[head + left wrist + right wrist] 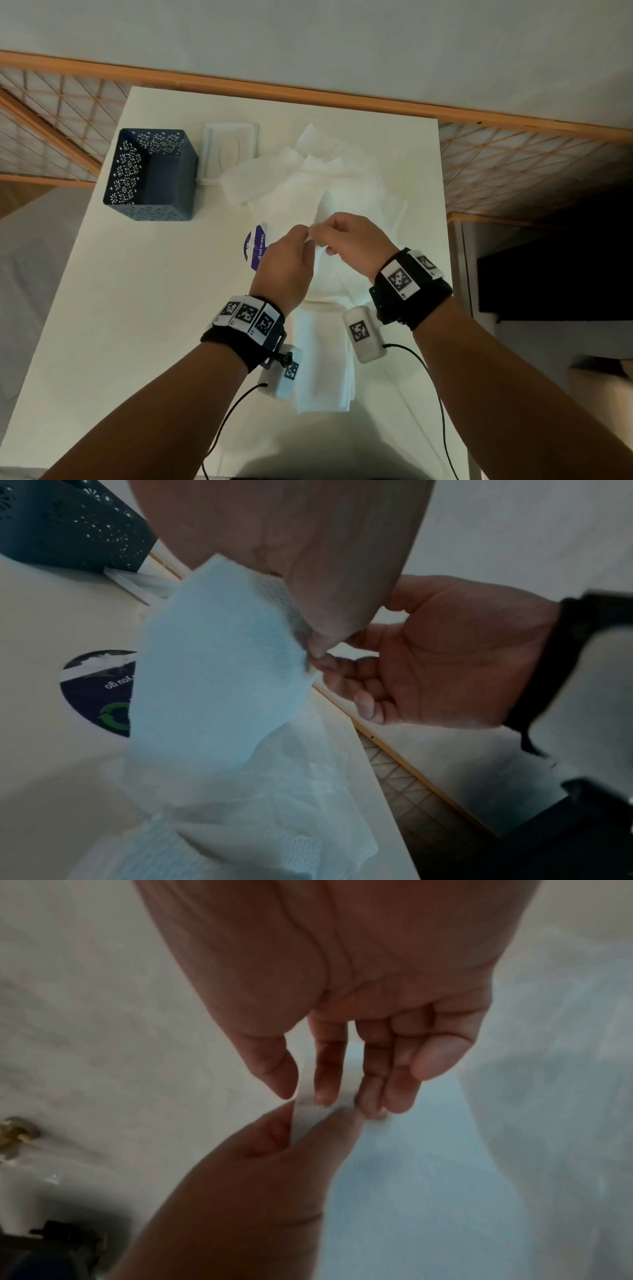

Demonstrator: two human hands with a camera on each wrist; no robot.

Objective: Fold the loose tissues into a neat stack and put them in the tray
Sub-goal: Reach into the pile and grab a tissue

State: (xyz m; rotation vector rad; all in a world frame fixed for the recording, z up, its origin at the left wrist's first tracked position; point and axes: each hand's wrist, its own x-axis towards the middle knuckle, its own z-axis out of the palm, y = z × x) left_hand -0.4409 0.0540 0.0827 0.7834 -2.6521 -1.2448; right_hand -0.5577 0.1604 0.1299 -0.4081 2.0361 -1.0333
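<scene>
Above the table's [102,308] middle, both hands pinch one tissue [320,219] corner.
Left hand [286,270] and right hand [356,246] grasp it; limp, light, tearable, so best held by its corners.

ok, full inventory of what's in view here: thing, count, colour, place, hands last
table: one, white, fills the middle of the view
tray: one, dark blue with a perforated pattern, far left of the table
tissue box lid: one, white with an oval opening, right of the tray
loose tissues: a pile, count unclear, white, table centre
folded tissues: one stack, white, near edge between the wrists
held tissue: one, white, lifted above the pile
sticker: one, round, dark purple, partly under the tissues
left hand: pinches the held tissue
right hand: pinches the same tissue
</scene>
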